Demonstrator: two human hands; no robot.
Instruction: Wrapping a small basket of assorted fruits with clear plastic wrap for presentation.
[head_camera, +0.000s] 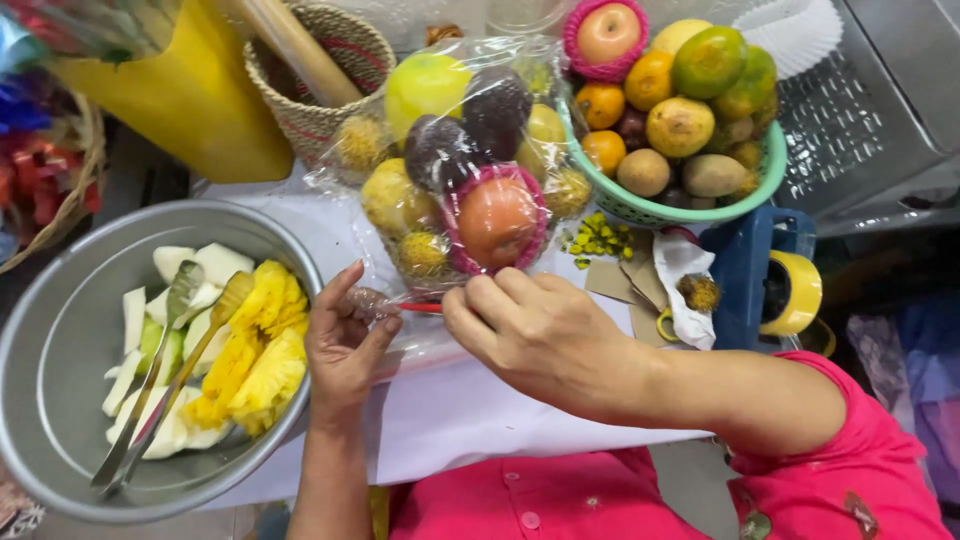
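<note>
White-covered table (470, 415) crowded with fruit. Both hands meet at the gathered neck of a clear cellophane-wrapped fruit bundle (465, 165) lying at the table's centre: left hand (345, 350) pinches the twisted wrap, right hand (535, 335) closes on a red tie (420, 307) beside it. Metal bowl (60, 340) of cut fruit lies left; green basket (770, 170) of fruit, upper right.

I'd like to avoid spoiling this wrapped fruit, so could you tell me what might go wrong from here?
1. Both hands, left hand and right hand, pinch the gathered wrap at one small spot; it might slip loose or tear.
2. The wrapped fruit bundle looks heaped and may roll or tip if tugged.
3. The metal bowl of cut fruit sits beside the left wrist; an elbow could knock it.
</note>
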